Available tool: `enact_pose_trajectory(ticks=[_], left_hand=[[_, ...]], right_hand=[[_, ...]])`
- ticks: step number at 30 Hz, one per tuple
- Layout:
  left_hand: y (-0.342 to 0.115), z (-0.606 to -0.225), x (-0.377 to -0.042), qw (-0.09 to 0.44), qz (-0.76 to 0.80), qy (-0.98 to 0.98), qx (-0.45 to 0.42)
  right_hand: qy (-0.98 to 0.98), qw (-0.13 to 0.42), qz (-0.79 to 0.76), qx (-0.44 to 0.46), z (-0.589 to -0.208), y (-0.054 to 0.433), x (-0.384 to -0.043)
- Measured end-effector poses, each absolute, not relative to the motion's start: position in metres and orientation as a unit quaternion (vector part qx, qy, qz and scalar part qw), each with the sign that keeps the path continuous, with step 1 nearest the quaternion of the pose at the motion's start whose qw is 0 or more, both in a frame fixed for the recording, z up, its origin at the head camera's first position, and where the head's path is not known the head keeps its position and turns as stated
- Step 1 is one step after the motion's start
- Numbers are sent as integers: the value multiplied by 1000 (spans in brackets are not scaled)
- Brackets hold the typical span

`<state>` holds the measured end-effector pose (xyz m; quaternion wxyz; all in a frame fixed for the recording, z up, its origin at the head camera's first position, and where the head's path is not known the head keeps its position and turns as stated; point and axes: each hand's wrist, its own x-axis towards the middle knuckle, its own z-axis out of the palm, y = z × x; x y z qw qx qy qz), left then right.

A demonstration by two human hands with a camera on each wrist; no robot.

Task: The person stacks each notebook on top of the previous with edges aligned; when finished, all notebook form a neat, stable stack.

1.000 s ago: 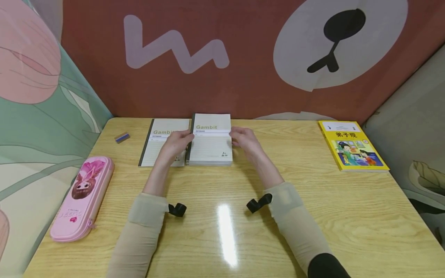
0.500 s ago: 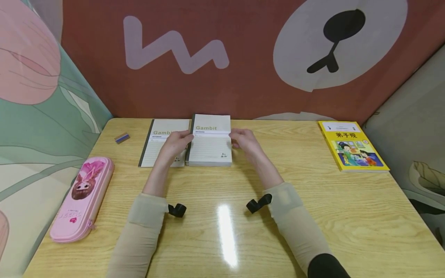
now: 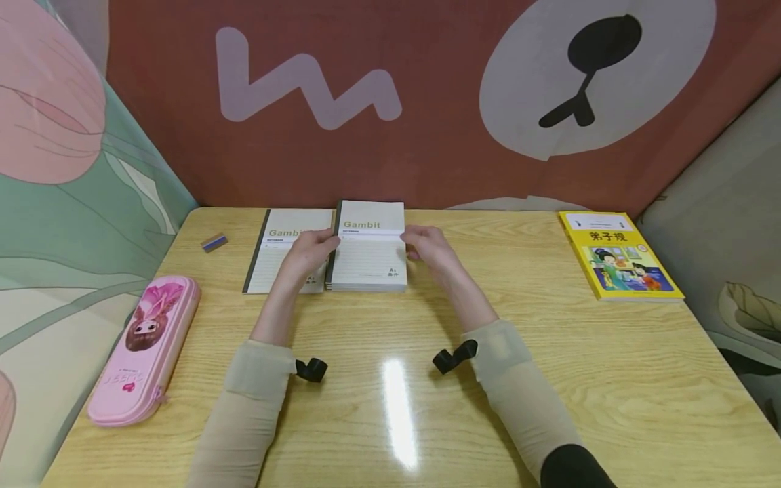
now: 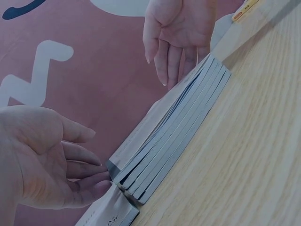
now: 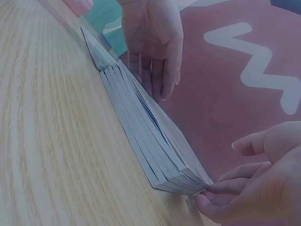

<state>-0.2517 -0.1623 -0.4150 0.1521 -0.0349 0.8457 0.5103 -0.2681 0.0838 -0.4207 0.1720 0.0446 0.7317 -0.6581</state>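
A stack of several Gambit notebooks point(image 3: 372, 261) with white covers and dark spines lies near the table's back edge. My left hand point(image 3: 303, 257) touches the stack's spine side and covers part of another Gambit notebook point(image 3: 264, 271) lying flat to the left. On the opposite side, my right hand point(image 3: 432, 249) has its fingers at the stack's right edge. In the left wrist view, the left fingers point(image 4: 82, 167) are loosely extended, tips at the stack's corner. The right wrist view shows the right fingers point(image 5: 235, 181) extended likewise, touching the lower corner. The stacked notebooks point(image 5: 141, 127) have small gaps between them.
A pink pencil case point(image 3: 146, 349) lies at the table's left edge, with a small eraser-like block point(image 3: 215, 242) behind it. A yellow picture-covered book point(image 3: 619, 257) lies at the far right. The patterned wall point(image 3: 427, 163) rises directly behind the wooden table point(image 3: 342, 420).
My right hand and the notebook stack have shifted very slightly toward me since a second ago. My left hand has stayed nearly still.
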Motion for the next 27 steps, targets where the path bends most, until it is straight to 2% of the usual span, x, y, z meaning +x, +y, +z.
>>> enact_pose_trajectory(ticks=[27], left_hand=[[-165, -415, -252, 139, 493, 858, -34]], right_hand=[[731, 171, -660, 37, -421, 84, -268]])
